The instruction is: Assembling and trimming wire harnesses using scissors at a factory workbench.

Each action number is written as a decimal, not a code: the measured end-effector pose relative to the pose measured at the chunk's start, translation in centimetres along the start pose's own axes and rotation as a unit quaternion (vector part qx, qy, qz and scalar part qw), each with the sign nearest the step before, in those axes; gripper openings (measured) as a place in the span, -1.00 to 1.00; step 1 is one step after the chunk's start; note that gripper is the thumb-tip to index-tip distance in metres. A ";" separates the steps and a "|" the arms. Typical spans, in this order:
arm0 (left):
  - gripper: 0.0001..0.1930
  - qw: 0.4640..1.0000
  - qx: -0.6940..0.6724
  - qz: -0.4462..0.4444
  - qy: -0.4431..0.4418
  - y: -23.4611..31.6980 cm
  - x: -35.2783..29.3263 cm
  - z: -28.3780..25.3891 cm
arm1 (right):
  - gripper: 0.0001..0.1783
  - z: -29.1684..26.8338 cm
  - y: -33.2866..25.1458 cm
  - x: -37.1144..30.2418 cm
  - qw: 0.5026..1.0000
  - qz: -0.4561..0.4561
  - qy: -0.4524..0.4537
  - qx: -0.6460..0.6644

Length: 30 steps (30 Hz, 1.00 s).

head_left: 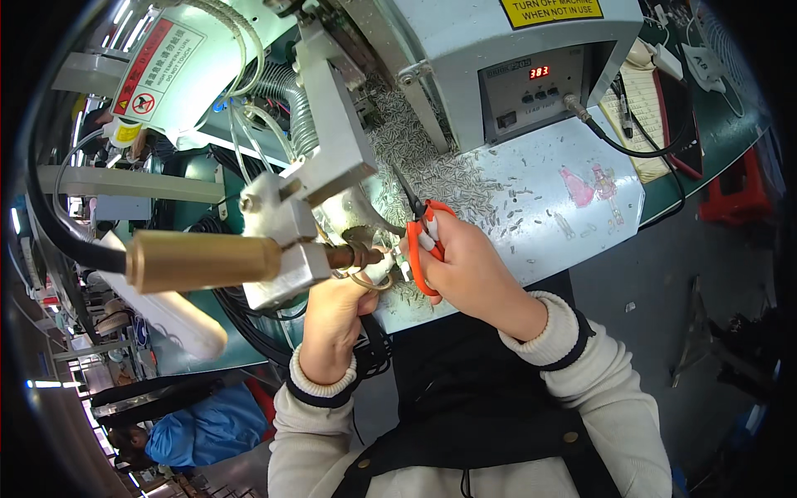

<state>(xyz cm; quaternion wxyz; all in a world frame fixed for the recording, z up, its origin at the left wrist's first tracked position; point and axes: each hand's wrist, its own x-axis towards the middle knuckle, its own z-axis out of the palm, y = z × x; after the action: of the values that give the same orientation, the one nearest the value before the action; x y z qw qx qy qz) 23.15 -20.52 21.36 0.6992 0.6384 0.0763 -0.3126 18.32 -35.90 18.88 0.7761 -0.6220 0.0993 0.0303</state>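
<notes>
Scissors with red handles are gripped by the right hand, whose fingers are curled around the loops; the dark blades are pointed away from the body, over scattered metal clippings. Just to their left, the left hand is held low with its fingers bent inward; its fingertips are partly covered by the machine's dark tip, so what is held there cannot be fully told, though a thin pale cable is seen looped beside them. Between the two hands, a small green-and-white piece is seen close to the red handle. In front of the left hand, a brass-coloured cylinder is carried by a metal block. Farther out, beyond the clippings, a grey control box with a lit red display is set beside the bare part of a pale metal plate.
</notes>
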 end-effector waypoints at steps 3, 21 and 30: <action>-0.83 0.999 0.035 0.012 -0.011 0.1 -0.1 -0.1 | -0.83 0.0 0.6 0.0 1.000 -0.024 -0.002 -0.008; -0.83 0.975 0.156 0.102 -0.116 -3.3 -6.5 0.5 | -0.85 1.0 -1.1 -7.0 0.943 -0.175 0.015 -0.283; -0.96 0.996 -0.030 0.076 -0.044 -3.6 -7.2 -0.4 | -0.82 1.2 2.6 -6.5 0.861 -0.395 0.100 -0.305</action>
<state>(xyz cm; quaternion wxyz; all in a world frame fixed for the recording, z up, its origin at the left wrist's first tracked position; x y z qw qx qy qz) 15.63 -17.70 21.90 0.7426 0.6063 0.0063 -0.2844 11.62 -33.61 17.94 0.4808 -0.8140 -0.0921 -0.3126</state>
